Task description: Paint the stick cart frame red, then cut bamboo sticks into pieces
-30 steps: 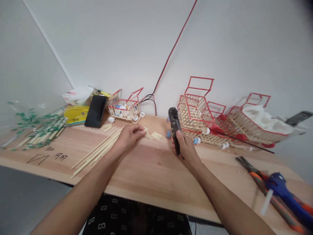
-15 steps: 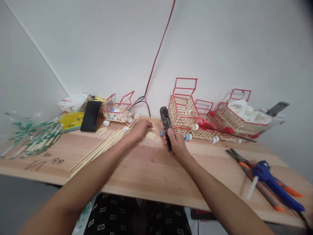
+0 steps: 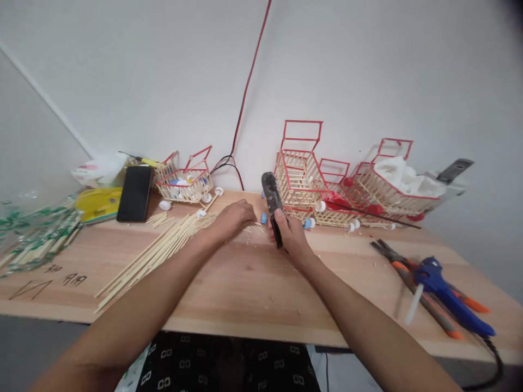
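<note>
My right hand (image 3: 289, 231) is wrapped round the dark handles of a pair of pliers (image 3: 270, 190), their head tilted up and away from me. To its left my left hand (image 3: 233, 219) rests low over the table, fingers curled down and together; whatever lies under the fingertips is hidden. Short cut sticks (image 3: 256, 226) lie by those fingertips, partly covered by the hand. Long thin wooden sticks (image 3: 163, 251) fan out beside my left forearm. A small blue cap (image 3: 263, 218) sits between the two hands.
Stick-built model carts with red rims stand along the wall, including a tall one (image 3: 300, 177) and a left one (image 3: 186, 188). A phone (image 3: 134, 194) leans beside a yellow packet (image 3: 98, 204). At right lie a blue glue gun (image 3: 449, 294) and orange-handled pliers (image 3: 425, 302).
The whole view has shifted, so the table's things appear further left. My left hand has moved slightly over the short sticks, covering more of them. My right hand still holds the pliers.
</note>
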The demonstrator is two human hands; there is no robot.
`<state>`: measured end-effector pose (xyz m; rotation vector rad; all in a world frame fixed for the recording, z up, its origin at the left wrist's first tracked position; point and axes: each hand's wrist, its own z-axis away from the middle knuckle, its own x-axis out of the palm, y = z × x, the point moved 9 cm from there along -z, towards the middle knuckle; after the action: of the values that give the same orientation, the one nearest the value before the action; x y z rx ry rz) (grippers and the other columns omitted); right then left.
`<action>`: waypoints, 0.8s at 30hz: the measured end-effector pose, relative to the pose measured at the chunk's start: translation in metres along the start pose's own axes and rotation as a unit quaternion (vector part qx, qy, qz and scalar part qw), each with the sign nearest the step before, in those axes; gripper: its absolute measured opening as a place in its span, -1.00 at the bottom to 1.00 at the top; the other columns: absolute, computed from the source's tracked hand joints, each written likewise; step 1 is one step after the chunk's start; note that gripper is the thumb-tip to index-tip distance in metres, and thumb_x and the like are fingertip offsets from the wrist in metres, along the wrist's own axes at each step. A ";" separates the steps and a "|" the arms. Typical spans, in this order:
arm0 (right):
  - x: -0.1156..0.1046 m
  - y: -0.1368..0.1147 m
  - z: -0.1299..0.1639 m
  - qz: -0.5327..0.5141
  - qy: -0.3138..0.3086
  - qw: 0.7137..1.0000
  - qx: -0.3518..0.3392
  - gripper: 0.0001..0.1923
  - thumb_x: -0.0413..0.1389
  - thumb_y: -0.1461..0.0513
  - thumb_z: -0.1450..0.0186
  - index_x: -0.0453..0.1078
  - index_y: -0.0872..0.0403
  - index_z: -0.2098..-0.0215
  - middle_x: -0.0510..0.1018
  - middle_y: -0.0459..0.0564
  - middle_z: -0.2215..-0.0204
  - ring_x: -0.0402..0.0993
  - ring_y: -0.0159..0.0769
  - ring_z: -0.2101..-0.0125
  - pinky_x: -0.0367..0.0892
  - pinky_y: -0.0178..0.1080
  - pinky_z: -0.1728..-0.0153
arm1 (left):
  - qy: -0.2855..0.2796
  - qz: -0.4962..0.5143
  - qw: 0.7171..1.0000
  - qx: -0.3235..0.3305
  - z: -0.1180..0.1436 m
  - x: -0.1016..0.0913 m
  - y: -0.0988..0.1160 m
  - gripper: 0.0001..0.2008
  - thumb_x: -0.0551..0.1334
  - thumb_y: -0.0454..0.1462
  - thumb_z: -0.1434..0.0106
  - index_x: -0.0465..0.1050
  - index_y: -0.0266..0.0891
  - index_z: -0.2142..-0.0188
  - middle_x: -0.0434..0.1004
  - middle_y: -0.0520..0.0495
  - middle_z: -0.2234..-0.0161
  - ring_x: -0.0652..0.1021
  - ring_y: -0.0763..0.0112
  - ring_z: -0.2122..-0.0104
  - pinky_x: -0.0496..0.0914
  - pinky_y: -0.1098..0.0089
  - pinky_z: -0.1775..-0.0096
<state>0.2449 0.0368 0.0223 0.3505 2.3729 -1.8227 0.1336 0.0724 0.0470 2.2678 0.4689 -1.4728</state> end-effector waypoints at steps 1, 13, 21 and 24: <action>0.000 0.000 0.000 0.001 0.001 1.000 0.001 -0.43 -0.15 -0.17 -0.31 0.34 0.11 0.48 0.37 -0.08 0.66 0.33 -0.40 0.64 0.26 -0.36 0.59 | -0.012 -0.028 0.999 0.025 -0.001 0.004 0.008 -0.77 0.12 -0.29 -0.29 0.53 -0.28 0.38 0.52 -0.17 0.37 0.43 0.29 0.27 0.25 0.33 0.22; 0.000 -0.002 0.000 0.006 0.007 1.000 0.000 -0.42 -0.16 -0.18 -0.31 0.32 0.10 0.50 0.37 -0.08 0.68 0.32 -0.40 0.66 0.23 -0.36 0.61 | -0.028 -0.065 0.997 0.042 -0.006 0.015 0.031 -0.88 0.14 -0.39 -0.23 0.44 -0.32 0.27 0.49 -0.25 0.22 0.44 0.16 0.17 0.25 0.25 0.21; -0.015 0.003 -0.012 0.101 0.048 0.994 -0.001 -0.54 0.04 -0.12 -0.21 0.29 0.09 0.55 0.38 -0.09 0.63 0.28 -0.37 0.57 0.19 -0.33 0.52 | 0.041 0.560 0.786 -0.257 0.015 0.011 -0.013 -0.73 0.27 -0.12 -0.16 0.40 -0.32 0.32 0.61 -0.16 0.36 0.56 0.40 0.40 0.37 0.43 0.36; -0.004 0.003 -0.013 0.092 0.012 0.996 -0.014 -0.59 0.08 -0.08 -0.18 0.29 0.09 0.52 0.38 -0.11 0.59 0.27 -0.37 0.53 0.18 -0.33 0.50 | 0.033 0.615 0.736 -0.281 0.024 0.019 -0.006 -0.64 0.37 -0.08 -0.05 0.43 -0.35 0.34 0.61 -0.17 0.38 0.56 0.44 0.44 0.37 0.47 0.39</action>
<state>0.2498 0.0496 0.0241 0.5697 2.2921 -1.7111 0.1190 0.0669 0.0192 1.4783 -0.4938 -0.4305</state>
